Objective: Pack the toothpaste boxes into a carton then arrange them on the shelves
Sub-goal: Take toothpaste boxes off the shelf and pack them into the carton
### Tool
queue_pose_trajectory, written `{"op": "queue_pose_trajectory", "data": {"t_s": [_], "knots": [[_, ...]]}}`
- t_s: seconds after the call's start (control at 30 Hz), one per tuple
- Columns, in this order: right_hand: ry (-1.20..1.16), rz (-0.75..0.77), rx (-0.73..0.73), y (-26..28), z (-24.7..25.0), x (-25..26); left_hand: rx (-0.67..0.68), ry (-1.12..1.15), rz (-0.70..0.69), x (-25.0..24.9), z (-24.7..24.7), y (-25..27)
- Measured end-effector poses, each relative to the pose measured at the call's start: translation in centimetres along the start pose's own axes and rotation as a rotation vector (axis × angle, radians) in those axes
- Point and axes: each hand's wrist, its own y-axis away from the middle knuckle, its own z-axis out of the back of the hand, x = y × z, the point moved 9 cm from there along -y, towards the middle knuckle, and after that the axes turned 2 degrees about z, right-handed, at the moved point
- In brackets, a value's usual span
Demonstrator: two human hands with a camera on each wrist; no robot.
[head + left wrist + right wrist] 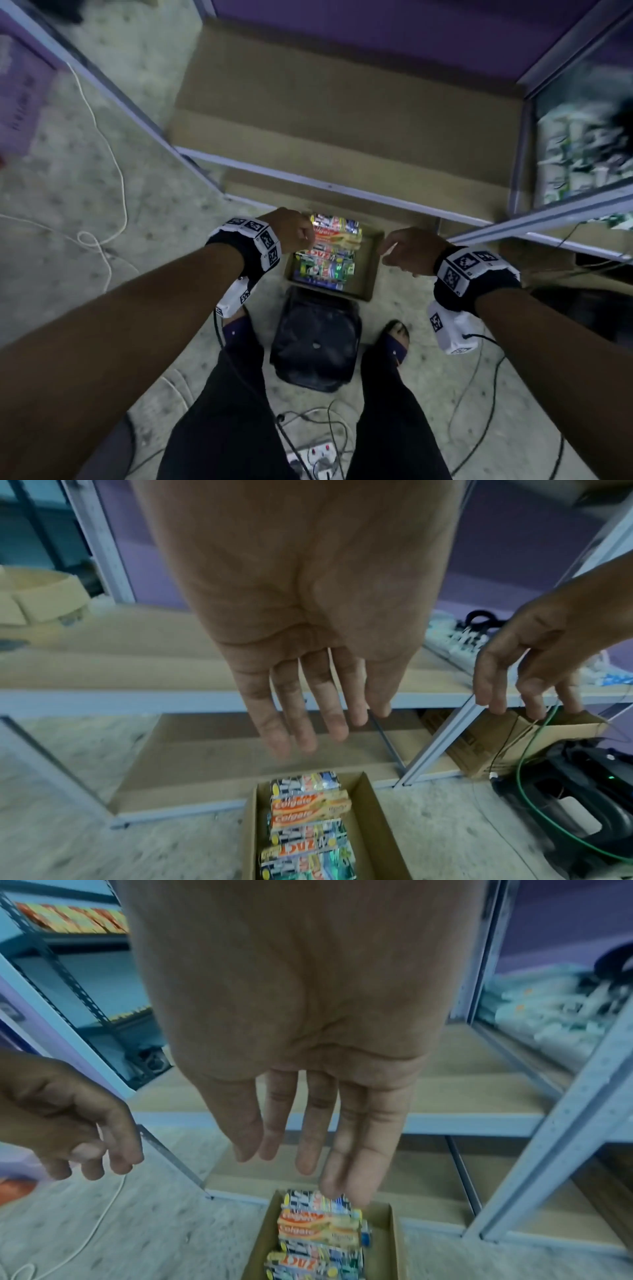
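A small brown carton (368,263) stands on the floor in front of the shelf, packed with several toothpaste boxes (329,251) lying flat in a row. The same toothpaste boxes (308,829) (318,1231) fill the left part of the carton (369,818) (387,1231) in both wrist views. My left hand (291,233) (315,696) hangs above the carton's left side, fingers straight and relaxed, holding nothing. My right hand (407,250) (318,1137) hangs above its right side, fingers loose and empty. Neither hand touches the carton.
A metal shelf frame with cardboard-lined shelf boards (342,130) stands just beyond the carton. A black stool-like object (315,339) sits between my feet. Cables (102,219) and a power strip (315,459) lie on the floor. White packets (582,154) fill the right shelf.
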Motion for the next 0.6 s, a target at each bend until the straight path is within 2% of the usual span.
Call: {"op": "queue_pose_trajectory", "data": {"t_s": [0.13,0.27,0.43,0.6], "knots": [[0.041,-0.026,0.061,-6.4,-5.6,-3.2,-0.048,0.033,0.068,5.1,-4.8,-5.4],[-0.024,-0.087,0.062,-12.8,-10.3,-6.5,-0.089,0.077,0.114,9.7,-9.4,-10.5],[-0.145,-0.136,-0.019,-21.0,-15.6,-10.5,-0.167,0.079,0.115,14.4,-13.4,-16.6],[-0.216,-0.152,-0.087,-28.1,-20.0,-13.6,-0.239,0.04,0.048,17.4,-15.7,-22.3]]}}
